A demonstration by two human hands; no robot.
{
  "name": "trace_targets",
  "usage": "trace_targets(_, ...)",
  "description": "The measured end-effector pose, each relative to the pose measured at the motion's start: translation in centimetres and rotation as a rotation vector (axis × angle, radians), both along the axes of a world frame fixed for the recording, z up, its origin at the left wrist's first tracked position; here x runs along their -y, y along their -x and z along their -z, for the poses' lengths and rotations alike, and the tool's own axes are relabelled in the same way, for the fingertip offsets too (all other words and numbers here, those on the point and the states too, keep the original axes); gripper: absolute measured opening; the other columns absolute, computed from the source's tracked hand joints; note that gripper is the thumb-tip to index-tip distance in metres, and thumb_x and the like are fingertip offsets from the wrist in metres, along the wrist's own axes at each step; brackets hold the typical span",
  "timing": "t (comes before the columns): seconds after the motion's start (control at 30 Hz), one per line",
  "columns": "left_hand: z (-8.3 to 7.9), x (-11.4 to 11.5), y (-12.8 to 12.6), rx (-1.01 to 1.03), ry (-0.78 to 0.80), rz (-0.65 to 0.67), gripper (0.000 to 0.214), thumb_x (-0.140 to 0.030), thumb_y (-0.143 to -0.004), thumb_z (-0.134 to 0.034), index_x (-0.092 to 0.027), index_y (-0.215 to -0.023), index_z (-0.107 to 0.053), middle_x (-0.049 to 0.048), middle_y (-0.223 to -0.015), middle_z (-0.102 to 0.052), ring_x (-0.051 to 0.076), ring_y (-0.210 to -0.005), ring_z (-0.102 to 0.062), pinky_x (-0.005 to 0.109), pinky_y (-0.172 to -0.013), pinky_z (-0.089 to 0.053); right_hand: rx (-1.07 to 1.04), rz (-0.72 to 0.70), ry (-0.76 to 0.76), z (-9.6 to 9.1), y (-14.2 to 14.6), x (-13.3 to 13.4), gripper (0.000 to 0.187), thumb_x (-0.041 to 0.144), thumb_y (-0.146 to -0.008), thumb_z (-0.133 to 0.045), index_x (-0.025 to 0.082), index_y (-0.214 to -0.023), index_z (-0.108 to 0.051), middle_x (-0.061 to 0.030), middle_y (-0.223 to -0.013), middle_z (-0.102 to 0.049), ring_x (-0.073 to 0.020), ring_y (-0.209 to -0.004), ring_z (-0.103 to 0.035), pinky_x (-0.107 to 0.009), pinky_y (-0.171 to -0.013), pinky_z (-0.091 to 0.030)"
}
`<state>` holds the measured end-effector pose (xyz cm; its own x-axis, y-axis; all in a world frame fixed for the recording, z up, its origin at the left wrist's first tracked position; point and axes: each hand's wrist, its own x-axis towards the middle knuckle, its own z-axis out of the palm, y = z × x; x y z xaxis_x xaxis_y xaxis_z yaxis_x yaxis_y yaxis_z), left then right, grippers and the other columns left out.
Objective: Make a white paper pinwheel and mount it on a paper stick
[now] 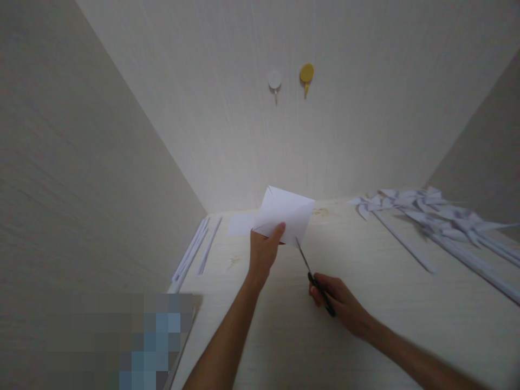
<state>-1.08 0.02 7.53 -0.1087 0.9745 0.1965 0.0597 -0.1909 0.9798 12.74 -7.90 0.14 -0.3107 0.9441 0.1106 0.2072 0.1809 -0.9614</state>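
My left hand [264, 252] pinches the lower edge of a folded white paper sheet [285, 214] and holds it up above the pale table [365, 303]. My right hand [340, 301] grips black-handled scissors [314, 277]. The thin blades point up and to the left, and their tip touches the paper's lower edge, just right of my left thumb.
Several white paper pinwheels on long paper sticks [436, 222] lie at the right of the table. Rolled white paper sticks [195, 249] lie along the left wall, with a small white paper piece [240, 224] beside them. Two hooks, white [275, 81] and yellow [306, 75], hang on the back wall.
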Motion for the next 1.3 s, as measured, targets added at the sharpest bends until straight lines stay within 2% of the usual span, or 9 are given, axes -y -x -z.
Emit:
trace_targets(1.13, 0.07, 0.08, 0.08, -0.038, -0.013, 0.005, 0.026, -0.034, -0.057, -0.060, -0.011, -0.070, -0.059, 0.0039, -0.063, -0.061, 0.014, -0.055, -0.056, 0.022, -0.044, -0.046, 0.054, 0.013, -0.033, -0.14, 0.06, -0.02, 0.029, 0.035, -0.077, -0.038, 0.018, -0.054, -0.035, 0.0038, -0.051, -0.034, -0.0091, -0.049, -0.034, -0.021, -0.045, -0.028)
trace_targets(1.3, 0.21, -0.02, 0.15, -0.052, -0.032, 0.005, 0.025, -0.033, -0.057, -0.059, -0.011, -0.068, -0.059, 0.0032, -0.061, -0.060, 0.014, -0.054, -0.055, 0.022, -0.044, -0.046, 0.017, 0.022, -0.002, 0.04, 0.13, -0.02, 0.027, 0.034, -0.076, -0.039, 0.018, -0.054, -0.034, 0.0043, -0.051, -0.032, -0.0087, -0.049, -0.032, -0.021, -0.045, -0.026)
